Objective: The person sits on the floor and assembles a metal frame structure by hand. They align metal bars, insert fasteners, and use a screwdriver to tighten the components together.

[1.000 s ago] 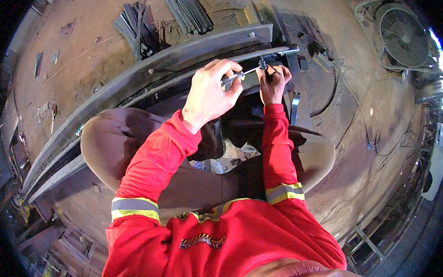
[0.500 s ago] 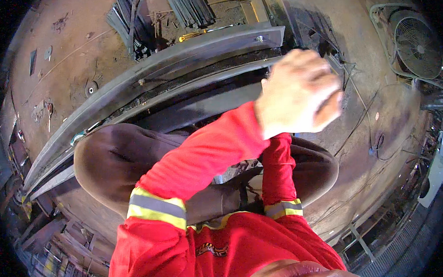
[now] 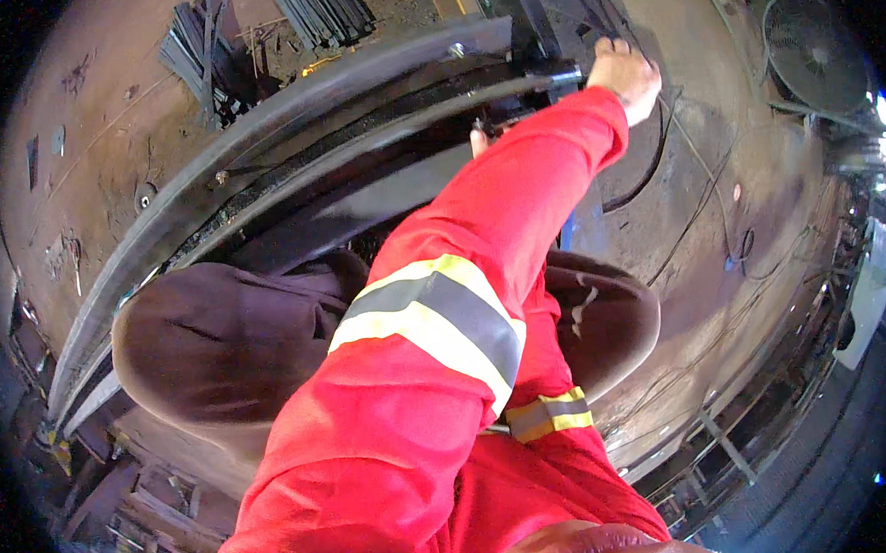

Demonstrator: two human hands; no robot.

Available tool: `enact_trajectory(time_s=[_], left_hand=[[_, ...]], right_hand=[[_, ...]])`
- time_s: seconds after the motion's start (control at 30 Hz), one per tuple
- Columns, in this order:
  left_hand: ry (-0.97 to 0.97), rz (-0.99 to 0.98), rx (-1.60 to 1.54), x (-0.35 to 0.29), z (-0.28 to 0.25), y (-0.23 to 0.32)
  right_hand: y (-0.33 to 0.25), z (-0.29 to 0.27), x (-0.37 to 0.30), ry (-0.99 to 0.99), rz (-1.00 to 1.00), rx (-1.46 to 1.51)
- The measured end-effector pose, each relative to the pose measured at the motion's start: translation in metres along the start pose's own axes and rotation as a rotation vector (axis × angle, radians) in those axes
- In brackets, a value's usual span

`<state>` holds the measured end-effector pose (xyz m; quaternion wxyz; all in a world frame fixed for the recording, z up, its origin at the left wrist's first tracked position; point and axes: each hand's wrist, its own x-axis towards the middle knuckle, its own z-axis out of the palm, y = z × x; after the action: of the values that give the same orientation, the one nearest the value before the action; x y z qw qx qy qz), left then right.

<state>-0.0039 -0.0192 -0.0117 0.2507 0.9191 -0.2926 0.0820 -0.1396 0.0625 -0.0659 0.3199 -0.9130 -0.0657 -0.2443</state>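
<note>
My left hand is stretched out to the far right, fingers curled, beside a cylinder-like piece with a shiny metal collar. Whatever lies inside its fingers is hidden. The left sleeve crosses over my right arm and covers most of my right hand. Only a finger or thumb tip of that hand shows, beside a dark, blurred object at the bars. A long curved metal bar sweeps across in front of my knees, and a second curved bar runs along its near side.
Two bundles of dark flat strips lie beyond the bars, with a yellow-handled tool near them. A round caged fan stands at the far right. Cables trail over the floor on the right. My bent knees flank the work.
My left hand has gone from raised in front of me to farther forward and right, near the collared piece. The view has shifted, and a tip of my right hand now shows.
</note>
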Motion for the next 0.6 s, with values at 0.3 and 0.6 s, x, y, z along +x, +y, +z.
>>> enact_trajectory(time_s=[0.3, 0.6], left_hand=[[-0.169, 0.147, -0.114, -0.055, -0.035, -0.002], [0.229, 0.402, -0.474, -0.076, -0.184, 0.134]], right_hand=[[-0.005, -0.010, -0.002, 0.081, 0.020, 0.021], [-0.036, -0.002, -0.022, 0.098, 0.015, 0.011]])
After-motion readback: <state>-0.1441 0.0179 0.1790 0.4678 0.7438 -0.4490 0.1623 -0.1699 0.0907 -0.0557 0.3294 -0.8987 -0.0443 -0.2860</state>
